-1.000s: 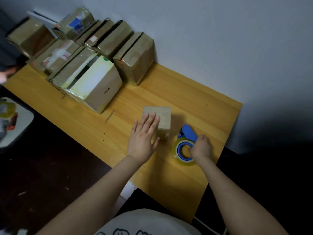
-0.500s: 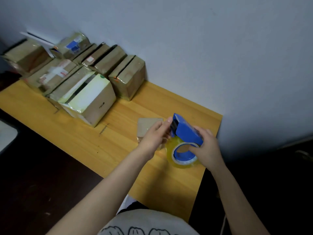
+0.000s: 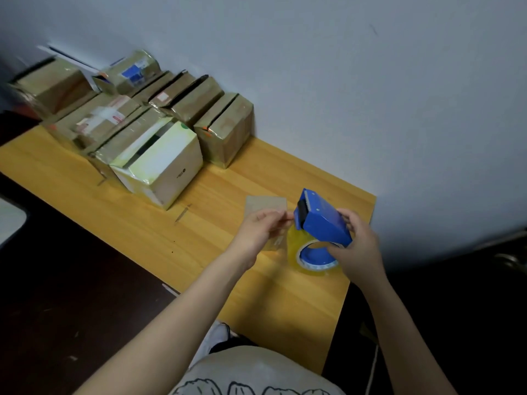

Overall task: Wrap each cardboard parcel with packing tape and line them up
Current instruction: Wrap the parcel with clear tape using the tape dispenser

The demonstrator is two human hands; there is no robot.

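Note:
A small flat cardboard parcel [image 3: 265, 204] lies on the wooden table [image 3: 159, 223] just beyond my hands. My right hand [image 3: 356, 246] grips a blue tape dispenser [image 3: 322, 220] with a roll of clear yellowish tape [image 3: 296, 252], held just above the table to the right of the parcel. My left hand [image 3: 262, 229] pinches the loose tape end at the dispenser's cutter, above the near edge of the parcel. Several taped parcels [image 3: 159, 161] stand in rows at the back left against the wall.
The table's right edge [image 3: 359, 252] runs just beside my right hand, with dark floor beyond it. The grey wall [image 3: 342, 81] backs the table. A pale object [image 3: 11, 223] sits at the far left edge below the table.
My right hand lifted the dispenser off the table and tilted it up. My left hand left the top of the small parcel and took the tape end at the cutter.

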